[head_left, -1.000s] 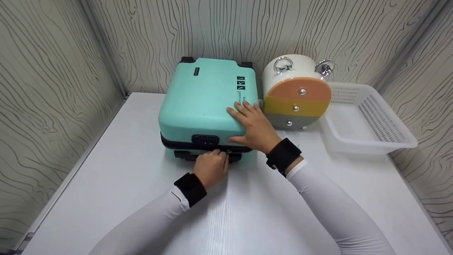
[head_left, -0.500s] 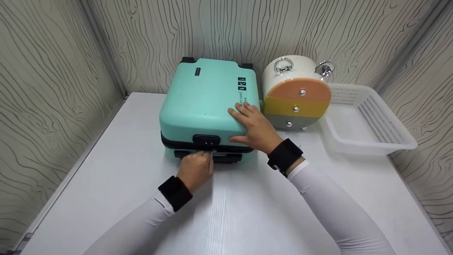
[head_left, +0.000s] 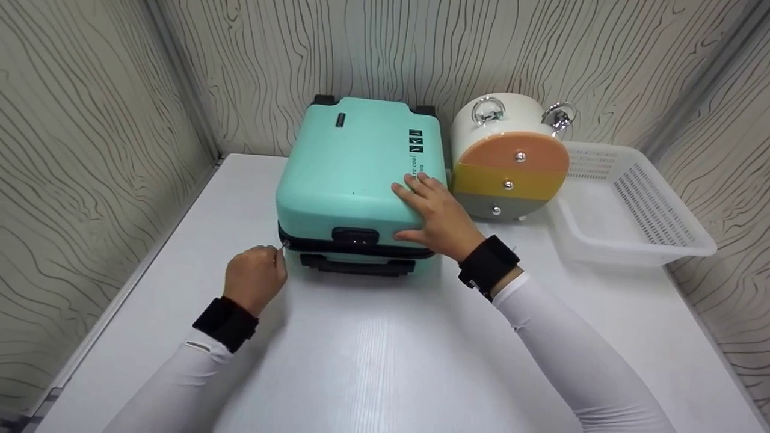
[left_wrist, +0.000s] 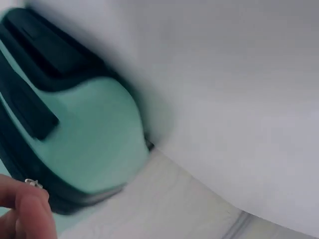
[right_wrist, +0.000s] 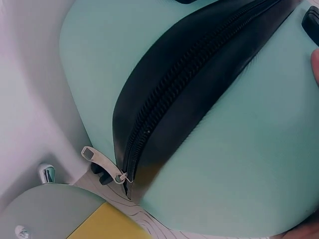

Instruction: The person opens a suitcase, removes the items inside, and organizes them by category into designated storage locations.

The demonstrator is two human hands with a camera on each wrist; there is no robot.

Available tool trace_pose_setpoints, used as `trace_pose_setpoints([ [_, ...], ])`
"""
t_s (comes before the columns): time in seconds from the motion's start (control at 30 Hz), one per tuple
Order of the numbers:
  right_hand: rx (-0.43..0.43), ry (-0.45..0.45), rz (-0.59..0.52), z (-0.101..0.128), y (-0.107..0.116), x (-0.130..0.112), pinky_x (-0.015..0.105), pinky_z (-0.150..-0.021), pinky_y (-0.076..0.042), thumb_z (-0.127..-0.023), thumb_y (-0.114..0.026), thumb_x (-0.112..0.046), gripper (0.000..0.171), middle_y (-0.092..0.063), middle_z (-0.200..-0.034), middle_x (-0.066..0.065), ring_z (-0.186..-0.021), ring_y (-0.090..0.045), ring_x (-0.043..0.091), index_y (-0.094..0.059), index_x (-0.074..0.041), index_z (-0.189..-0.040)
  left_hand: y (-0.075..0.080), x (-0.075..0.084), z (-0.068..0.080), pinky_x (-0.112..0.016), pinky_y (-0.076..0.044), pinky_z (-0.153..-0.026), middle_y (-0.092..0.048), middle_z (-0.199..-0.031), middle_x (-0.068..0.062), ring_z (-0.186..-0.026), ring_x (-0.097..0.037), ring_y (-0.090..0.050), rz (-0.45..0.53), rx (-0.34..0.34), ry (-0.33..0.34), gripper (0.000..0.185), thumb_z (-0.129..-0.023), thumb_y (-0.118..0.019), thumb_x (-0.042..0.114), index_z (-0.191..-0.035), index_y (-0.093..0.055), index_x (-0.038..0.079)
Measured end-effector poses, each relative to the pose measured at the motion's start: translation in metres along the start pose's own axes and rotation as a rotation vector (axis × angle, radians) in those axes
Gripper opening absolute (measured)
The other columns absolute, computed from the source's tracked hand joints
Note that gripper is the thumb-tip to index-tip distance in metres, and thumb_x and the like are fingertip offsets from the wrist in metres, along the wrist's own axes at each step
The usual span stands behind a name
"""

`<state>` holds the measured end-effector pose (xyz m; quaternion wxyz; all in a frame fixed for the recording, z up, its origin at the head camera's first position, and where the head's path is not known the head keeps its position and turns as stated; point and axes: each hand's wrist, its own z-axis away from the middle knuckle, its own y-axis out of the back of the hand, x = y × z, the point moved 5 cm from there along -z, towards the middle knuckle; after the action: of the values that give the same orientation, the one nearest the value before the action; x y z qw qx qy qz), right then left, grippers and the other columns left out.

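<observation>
A mint-green suitcase lies flat on the white table, with a black zipper band around its middle. My left hand is at the case's front-left corner and pinches the small metal zipper pull. The left wrist view is blurred; it shows the fingertips with the pull beside the suitcase. My right hand rests flat, fingers straight, on the lid's front-right part. In the right wrist view the zipper band runs across the case, with a second pull hanging at its end.
A round white box with orange, yellow and grey drawer fronts stands right of the suitcase, close to it. A white perforated basket sits at the far right. Patterned walls enclose the table on three sides.
My left hand has slid the zipper pull leftwards along the front of the case, from near the middle to the front-left corner. The right hand has stayed on the lid.
</observation>
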<state>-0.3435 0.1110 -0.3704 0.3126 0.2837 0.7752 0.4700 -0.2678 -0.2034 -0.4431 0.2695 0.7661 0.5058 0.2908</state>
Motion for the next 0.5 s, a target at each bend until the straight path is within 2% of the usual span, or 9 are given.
trace_pose_setpoints([
  [0.2,0.004,0.019,0.006,0.003,-0.001,0.0,0.057,-0.132,-0.029,-0.085,-0.093,-0.042,0.092,-0.046,-0.169,0.02,-0.161,-0.036,0.044,-0.052,-0.013,-0.162,-0.007,-0.034,-0.019,-0.052,-0.05,-0.05,-0.061,-0.058,-0.017,-0.051,-0.032,-0.057,0.002,-0.098,0.088,0.032,-0.093,-0.068,-0.002,-0.061,-0.063,-0.004],
  [0.5,0.009,0.031,0.005,0.004,0.0,-0.002,0.055,-0.133,-0.027,-0.085,-0.093,-0.041,0.092,-0.047,-0.169,0.019,-0.161,-0.037,0.044,-0.052,-0.012,-0.162,-0.027,-0.067,-0.062,-0.052,-0.052,-0.06,-0.071,-0.068,-0.02,-0.056,-0.032,-0.061,0.081,-0.272,0.197,0.038,-0.103,-0.065,0.007,-0.067,-0.069,-0.003],
])
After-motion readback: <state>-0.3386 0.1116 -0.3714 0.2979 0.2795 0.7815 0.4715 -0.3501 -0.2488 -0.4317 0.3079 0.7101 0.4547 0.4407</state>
